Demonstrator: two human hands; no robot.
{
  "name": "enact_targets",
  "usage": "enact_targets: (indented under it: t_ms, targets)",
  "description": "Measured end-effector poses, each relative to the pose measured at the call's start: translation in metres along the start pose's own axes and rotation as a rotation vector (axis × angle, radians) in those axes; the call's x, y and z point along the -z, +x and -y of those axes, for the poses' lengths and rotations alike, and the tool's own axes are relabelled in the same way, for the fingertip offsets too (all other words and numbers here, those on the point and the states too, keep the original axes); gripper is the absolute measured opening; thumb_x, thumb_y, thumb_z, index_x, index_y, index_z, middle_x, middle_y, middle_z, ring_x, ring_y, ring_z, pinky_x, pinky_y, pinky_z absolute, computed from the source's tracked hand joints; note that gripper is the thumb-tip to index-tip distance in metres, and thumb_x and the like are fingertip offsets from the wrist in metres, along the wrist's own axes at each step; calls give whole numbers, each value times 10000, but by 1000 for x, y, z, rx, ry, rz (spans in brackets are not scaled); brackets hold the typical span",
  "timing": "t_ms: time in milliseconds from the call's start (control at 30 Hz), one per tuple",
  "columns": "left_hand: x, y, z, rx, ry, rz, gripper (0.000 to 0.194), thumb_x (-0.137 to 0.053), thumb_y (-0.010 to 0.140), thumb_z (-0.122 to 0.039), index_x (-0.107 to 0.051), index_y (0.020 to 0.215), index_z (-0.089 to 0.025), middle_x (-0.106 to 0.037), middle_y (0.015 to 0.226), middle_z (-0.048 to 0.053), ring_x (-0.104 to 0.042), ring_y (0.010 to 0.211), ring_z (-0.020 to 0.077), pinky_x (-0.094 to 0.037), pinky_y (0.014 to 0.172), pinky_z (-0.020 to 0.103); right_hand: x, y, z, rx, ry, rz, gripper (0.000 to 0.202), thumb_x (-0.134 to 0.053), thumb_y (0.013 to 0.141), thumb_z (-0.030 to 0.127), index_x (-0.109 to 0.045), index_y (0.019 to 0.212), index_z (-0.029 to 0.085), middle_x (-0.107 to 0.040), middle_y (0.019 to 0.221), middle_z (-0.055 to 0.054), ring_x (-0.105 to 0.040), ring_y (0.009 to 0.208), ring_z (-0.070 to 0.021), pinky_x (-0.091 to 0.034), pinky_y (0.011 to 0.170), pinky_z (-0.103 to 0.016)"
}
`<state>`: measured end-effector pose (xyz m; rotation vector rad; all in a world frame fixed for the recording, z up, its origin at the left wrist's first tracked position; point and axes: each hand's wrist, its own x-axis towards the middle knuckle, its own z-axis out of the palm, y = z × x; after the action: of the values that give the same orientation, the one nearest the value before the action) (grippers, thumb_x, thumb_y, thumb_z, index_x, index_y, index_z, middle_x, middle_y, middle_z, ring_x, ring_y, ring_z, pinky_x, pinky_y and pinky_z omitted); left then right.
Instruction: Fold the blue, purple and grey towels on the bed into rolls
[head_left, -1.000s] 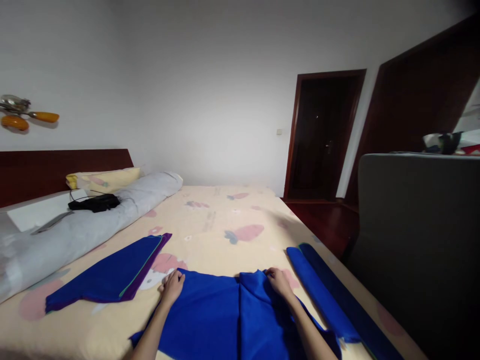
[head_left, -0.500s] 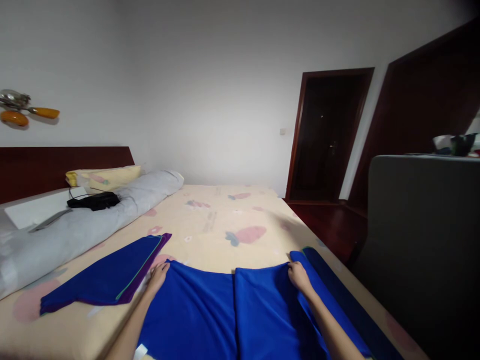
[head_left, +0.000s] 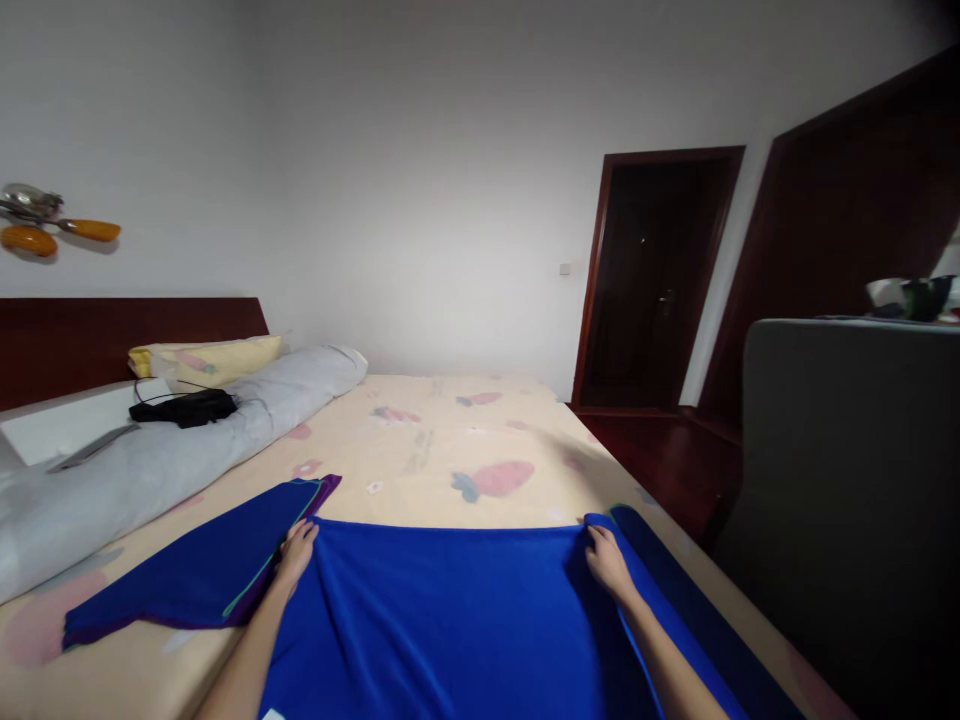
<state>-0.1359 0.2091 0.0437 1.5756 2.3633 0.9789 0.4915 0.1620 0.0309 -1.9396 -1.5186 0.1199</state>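
Note:
A bright blue cloth garment (head_left: 450, 610) spreads over the near part of the bed. Its far edge runs nearly straight between my hands. My left hand (head_left: 298, 548) is closed on the far left corner of the cloth. On the right, my right hand (head_left: 606, 560) pinches the same edge near its other end. Left of my left hand lies a folded blue piece (head_left: 202, 555) with purple underneath and a green seam. Beyond my right hand, a dark navy strip of cloth (head_left: 697, 600) with green edging runs along the bed's right side.
The bed (head_left: 420, 450) has a cream sheet with a strawberry print. A grey rolled quilt (head_left: 277, 400) lies at the left, with a black item (head_left: 184, 407) on it and a yellow pillow (head_left: 225, 358) behind. A grey chair back (head_left: 847, 480) stands close on the right.
The blue garment's far edge is now taut and straight; the fold down its middle is gone. My left hand has shifted left and my right hand slightly right.

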Motion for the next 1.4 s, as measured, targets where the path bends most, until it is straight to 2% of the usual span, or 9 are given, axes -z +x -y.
enact_targets:
  t_ms: [267, 400, 567, 733, 900, 1133, 1267, 1333, 1400]
  targets:
    - [-2, -65, -10, -25, 210, 62, 578, -328, 942, -432, -362, 1479, -221, -207, 1606, 136, -261, 1435, 334, -294, 1072, 563, -2, -44, -1, 90, 86, -8, 501, -449, 762, 214, -606, 1233, 146, -411, 1501, -149, -398, 1381, -253, -361, 1119, -377]
    - [13, -122, 9, -76, 473, -2, 531, -316, 944, -333, -414, 1447, -192, -351, 1536, 166, -472, 1278, 330, -391, 982, 500, 1, -108, -26, 145, 132, -2, 554, -406, 865, 439, -546, 1318, 151, -360, 1535, -147, -384, 1386, -275, -372, 1119, -417]
    - [36, -172, 39, -61, 622, -82, 551, -266, 957, -409, -479, 1365, -106, -641, 1181, 218, -604, 1065, 365, -476, 805, 453, 14, -163, -54, 139, 93, 22, 604, -426, 866, 554, -545, 1336, 193, -457, 1480, -104, -413, 1367, -269, -362, 1135, -425]
    - [50, -171, 53, -39, 431, 111, 456, -299, 954, -388, -556, 1237, -139, -748, 935, 153, -710, 817, 310, -503, 736, 376, 25, -165, -62, 189, 52, 22, 570, -439, 853, 533, -605, 1277, 191, -507, 1434, -105, -430, 1350, -287, -391, 1118, -449]
    - [64, -154, 77, -26, 356, 101, 338, -391, 917, -322, -551, 1166, -160, -756, 937, 137, -718, 841, 307, -503, 733, 339, 29, -165, -61, 213, 5, 126, 583, -481, 841, 515, -582, 1314, 188, -495, 1441, -92, -402, 1363, -282, -387, 1122, -445]
    - [79, -153, 113, 24, 366, 164, 345, -399, 918, -438, -530, 1153, -223, -734, 800, 78, -708, 820, 304, -506, 729, 351, 35, -160, -63, 193, -27, 180, 655, -452, 833, 584, -582, 1313, 157, -480, 1448, -123, -432, 1345, -285, -389, 1121, -427]
    - [80, -166, 80, -2, 599, 7, 414, -355, 930, -370, -579, 1196, -146, -709, 1011, 180, -660, 950, 370, -487, 810, 478, 33, -151, -53, 170, -68, 162, 622, -439, 831, 556, -629, 1247, 135, -530, 1400, -153, -508, 1287, -306, -414, 1101, -454]
    - [68, -177, 41, -93, 600, -53, 450, -347, 924, -313, -582, 1252, -114, -635, 1216, 225, -591, 1120, 383, -468, 882, 505, 26, -150, -24, 205, -64, 125, 594, -420, 861, 518, -617, 1262, 126, -533, 1394, -162, -508, 1289, -300, -406, 1108, -460]
    - [44, -195, -10, -267, 452, 21, 483, -348, 930, -306, -542, 1340, -139, -519, 1412, 183, -463, 1315, 322, -430, 1001, 435, 14, -156, 23, 273, -35, 113, 561, -408, 895, 479, -576, 1317, 149, -521, 1412, -138, -464, 1330, -277, -387, 1123, -452]
